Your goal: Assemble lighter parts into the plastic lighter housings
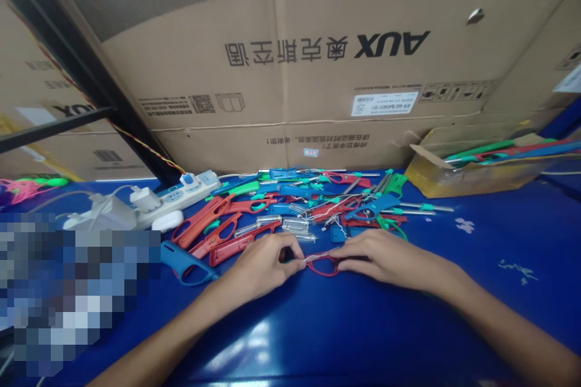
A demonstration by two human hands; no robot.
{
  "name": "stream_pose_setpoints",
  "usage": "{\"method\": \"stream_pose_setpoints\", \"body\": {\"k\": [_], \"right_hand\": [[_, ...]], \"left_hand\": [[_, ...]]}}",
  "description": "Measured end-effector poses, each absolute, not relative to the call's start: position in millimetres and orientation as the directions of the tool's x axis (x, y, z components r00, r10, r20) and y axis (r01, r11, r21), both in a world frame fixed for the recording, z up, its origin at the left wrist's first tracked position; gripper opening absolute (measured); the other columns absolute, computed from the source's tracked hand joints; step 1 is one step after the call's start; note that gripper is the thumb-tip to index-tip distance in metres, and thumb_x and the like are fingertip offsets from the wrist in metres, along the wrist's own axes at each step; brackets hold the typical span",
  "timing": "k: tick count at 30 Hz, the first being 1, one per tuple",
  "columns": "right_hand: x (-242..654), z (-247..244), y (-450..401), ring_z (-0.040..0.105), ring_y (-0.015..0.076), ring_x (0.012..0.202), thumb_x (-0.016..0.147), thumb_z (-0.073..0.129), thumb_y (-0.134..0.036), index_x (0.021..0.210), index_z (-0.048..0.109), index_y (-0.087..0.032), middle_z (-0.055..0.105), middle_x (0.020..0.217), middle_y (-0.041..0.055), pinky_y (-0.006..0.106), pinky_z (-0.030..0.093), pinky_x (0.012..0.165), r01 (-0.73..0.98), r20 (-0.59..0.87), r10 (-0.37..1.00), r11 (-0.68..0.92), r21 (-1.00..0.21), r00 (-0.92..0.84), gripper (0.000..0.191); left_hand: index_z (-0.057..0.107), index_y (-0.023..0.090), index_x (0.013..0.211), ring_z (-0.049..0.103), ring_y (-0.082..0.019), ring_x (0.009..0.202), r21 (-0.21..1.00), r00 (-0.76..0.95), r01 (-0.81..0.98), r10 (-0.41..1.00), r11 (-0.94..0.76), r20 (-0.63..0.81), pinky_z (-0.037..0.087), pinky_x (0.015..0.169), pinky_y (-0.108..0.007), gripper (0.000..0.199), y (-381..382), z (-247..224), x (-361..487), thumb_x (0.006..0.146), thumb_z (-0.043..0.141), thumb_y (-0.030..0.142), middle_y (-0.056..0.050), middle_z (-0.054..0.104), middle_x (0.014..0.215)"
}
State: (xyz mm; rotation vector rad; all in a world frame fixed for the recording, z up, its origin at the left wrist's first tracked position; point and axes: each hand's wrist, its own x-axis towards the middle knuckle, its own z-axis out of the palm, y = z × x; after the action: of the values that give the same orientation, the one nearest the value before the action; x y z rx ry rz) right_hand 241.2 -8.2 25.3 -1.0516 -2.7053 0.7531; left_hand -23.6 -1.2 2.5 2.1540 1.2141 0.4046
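Note:
Between my two hands, low over the blue table [281,338], is a red plastic lighter part [324,272] with a loop-shaped guard and thin pale wires. My left hand [272,260] pinches its left end between thumb and forefinger. The fingers of my right hand [376,257] are closed on its right end. Just beyond them lies a pile of lighter pieces: red shells [200,221], blue shells [370,208], clear tubes [297,228] and metal rods with green tips [413,207]. A separate blue shell [188,264] rests left of my left hand.
A white power strip [181,196] with plugs and cables stands at the left. Large cardboard boxes [290,84] wall off the back. At the right, an open carton [481,178] holds coloured lighter pieces. Blurred blocks cover the lower left.

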Motion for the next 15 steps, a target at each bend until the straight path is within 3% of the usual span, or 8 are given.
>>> {"method": "stream_pose_setpoints", "body": {"k": [7,11,15], "right_hand": [[240.2,26.1,-7.9,0.070,0.0180,0.090,0.099,0.055,-0.036,0.123,0.069,-0.030,0.077,0.106,0.0020,0.029,0.049,0.076,0.589,-0.027,0.675,0.623,-0.514,-0.738,0.029],[242.6,23.2,-8.9,0.071,0.0187,0.092,0.098,0.056,-0.037,0.124,0.068,-0.030,0.076,0.107,0.0017,0.029,0.049,0.078,0.597,-0.031,0.678,0.624,-0.505,-0.734,0.029],[242.9,20.6,-9.3,0.070,0.0197,0.094,0.099,0.054,-0.040,0.125,0.067,-0.031,0.076,0.108,0.0021,0.030,0.049,0.079,0.609,-0.035,0.681,0.629,-0.483,-0.731,0.030]], "left_hand": [[0.070,0.022,0.089,0.058,-0.016,0.077,0.689,0.568,0.597,0.823,-0.410,-0.002,0.044,0.072,-0.028,0.014,3.0,-4.9,-24.8,0.089,0.066,0.036,0.000,0.067,0.087],[0.069,0.023,0.091,0.058,-0.015,0.072,0.653,0.590,0.613,0.808,-0.444,-0.005,0.043,0.067,-0.026,0.013,3.0,-1.4,-25.5,0.091,0.067,0.035,0.002,0.066,0.084],[0.069,0.022,0.092,0.062,-0.017,0.084,0.544,0.629,0.615,0.771,-0.570,0.096,0.046,0.075,-0.029,0.009,0.8,2.3,-25.0,0.094,0.064,0.029,0.000,0.067,0.093]]}}
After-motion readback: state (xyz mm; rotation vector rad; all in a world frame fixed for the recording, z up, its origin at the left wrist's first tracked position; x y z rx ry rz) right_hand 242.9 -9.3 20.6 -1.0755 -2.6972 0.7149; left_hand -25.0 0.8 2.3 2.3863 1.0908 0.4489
